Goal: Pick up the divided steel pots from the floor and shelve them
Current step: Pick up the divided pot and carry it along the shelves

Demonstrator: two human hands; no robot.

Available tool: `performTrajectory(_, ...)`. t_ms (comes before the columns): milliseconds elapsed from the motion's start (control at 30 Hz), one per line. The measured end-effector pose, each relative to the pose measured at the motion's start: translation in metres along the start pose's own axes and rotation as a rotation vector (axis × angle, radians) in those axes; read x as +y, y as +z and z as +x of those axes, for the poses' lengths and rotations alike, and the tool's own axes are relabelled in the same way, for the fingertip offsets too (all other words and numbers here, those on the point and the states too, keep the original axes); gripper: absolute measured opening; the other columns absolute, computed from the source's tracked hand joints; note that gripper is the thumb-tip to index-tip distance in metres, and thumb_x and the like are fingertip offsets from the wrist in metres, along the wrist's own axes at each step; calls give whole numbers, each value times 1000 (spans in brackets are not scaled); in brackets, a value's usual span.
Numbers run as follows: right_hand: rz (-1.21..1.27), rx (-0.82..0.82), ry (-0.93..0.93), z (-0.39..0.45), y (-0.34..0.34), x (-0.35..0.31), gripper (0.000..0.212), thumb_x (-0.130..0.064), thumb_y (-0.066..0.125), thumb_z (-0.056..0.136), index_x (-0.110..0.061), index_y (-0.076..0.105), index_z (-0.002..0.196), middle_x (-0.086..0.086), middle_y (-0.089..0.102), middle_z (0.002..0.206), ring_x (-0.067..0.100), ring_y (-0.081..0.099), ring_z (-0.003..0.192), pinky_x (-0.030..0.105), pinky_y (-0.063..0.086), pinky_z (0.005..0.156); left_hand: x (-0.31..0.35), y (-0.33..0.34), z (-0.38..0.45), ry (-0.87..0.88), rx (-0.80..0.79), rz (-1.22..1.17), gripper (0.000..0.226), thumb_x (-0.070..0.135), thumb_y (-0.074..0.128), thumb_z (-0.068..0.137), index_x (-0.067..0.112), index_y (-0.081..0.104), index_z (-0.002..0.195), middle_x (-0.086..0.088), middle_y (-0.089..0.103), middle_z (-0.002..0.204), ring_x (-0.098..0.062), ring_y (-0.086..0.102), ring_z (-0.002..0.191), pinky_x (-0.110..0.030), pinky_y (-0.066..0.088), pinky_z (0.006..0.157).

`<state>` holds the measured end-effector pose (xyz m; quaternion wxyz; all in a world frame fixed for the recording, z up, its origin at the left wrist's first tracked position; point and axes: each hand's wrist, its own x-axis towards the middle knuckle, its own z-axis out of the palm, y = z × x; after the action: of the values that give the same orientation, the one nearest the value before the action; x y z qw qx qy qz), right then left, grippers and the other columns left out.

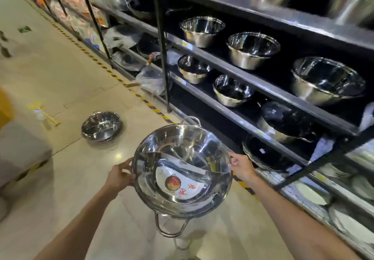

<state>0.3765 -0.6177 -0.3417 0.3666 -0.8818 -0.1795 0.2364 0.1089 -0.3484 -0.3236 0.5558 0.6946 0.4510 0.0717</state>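
I hold a large divided steel pot (pixel 182 158) in the air in front of me, above the floor. It has a curved partition, loop handles near and far, and a round sticker inside. My left hand (pixel 119 176) grips its left rim and my right hand (pixel 241 167) grips its right rim. A second divided steel pot (pixel 101 125) sits on the floor further left, apart from my hands. The dark shelving (pixel 242 77) runs along the right.
Steel bowls (pixel 253 49) of several sizes fill the middle shelves, and dark pans (pixel 283 122) lie lower down. White plates (pixel 315 193) sit on the bottom shelf. A yellow-black stripe (pixel 97 61) marks the floor edge. A grey box (pixel 20 150) stands at left.
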Motion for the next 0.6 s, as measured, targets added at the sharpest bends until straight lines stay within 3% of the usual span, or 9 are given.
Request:
performTrajectory(100, -3, 81, 19, 31, 14, -14, 47, 14, 56, 77, -8, 64, 118, -21, 51, 61, 15, 55, 77, 7, 43, 66, 17, -14, 71, 41, -88, 60, 64, -21, 55, 75, 9, 50, 131, -14, 56, 85, -25, 54, 60, -21, 57, 45)
performTrajectory(167, 34, 127, 90, 51, 29, -23, 49, 16, 55, 78, -9, 63, 119, -22, 52, 64, 13, 56, 78, -3, 41, 56, 31, -23, 119, 87, -169, 94, 62, -20, 54, 77, 10, 50, 131, -10, 55, 77, -20, 57, 54, -21, 58, 48)
performTrajectory(233, 22, 201, 152, 69, 42, -35, 45, 16, 55, 78, -5, 65, 116, -11, 52, 60, 11, 50, 67, 3, 38, 51, 46, -32, 170, 113, -257, 116, 62, -20, 53, 77, 10, 50, 131, -10, 54, 76, -22, 56, 56, -20, 57, 48)
performTrajectory(300, -11, 275, 190, 83, 55, -44, 32, 15, 55, 76, 11, 64, 106, 10, 58, 62, 11, 44, 55, 9, 29, 49, 64, -38, 215, 130, -337, 152, 61, -20, 53, 78, 10, 51, 130, -13, 55, 78, -26, 54, 63, -20, 57, 48)
performTrajectory(367, 1, 319, 210, 97, 66, -58, 19, 11, 55, 79, 21, 59, 95, 38, 62, 86, 23, 50, 56, 14, 29, 55, 83, -41, 258, 158, -396, 192, 58, -20, 53, 77, 8, 54, 127, -11, 54, 75, -26, 53, 59, -19, 56, 46)
performTrajectory(400, 36, 322, 254, 102, 70, -62, 19, 7, 55, 82, 20, 58, 95, 41, 59, 89, 25, 46, 59, 22, 31, 60, 93, -40, 275, 170, -405, 214, 57, -20, 53, 77, 9, 55, 126, -10, 53, 73, -26, 51, 57, -19, 56, 45)
performTrajectory(433, 39, 342, 289, 109, 73, -66, 21, 2, 56, 84, 16, 61, 99, 36, 60, 81, 22, 41, 62, 25, 30, 62, 103, -38, 292, 173, -424, 232, 57, -20, 53, 77, 11, 55, 125, -10, 51, 73, -26, 50, 56, -18, 56, 44)
performTrajectory(533, 11, 402, 354, 130, 74, -80, 26, -5, 61, 83, -13, 70, 106, -5, 52, 59, 10, 43, 59, 22, 31, 59, 129, -26, 333, 173, -521, 277, 49, -21, 53, 76, 18, 64, 104, -10, 50, 71, -26, 53, 57, -19, 54, 42)
performTrajectory(600, 38, 438, 357, 151, 70, -80, 32, 0, 62, 82, -13, 70, 110, -17, 48, 56, -1, 41, 54, 17, 32, 52, 141, -12, 362, 165, -563, 308, 37, -22, 55, 76, 13, 61, 86, -15, 56, 86, -22, 54, 51, -20, 52, 39)
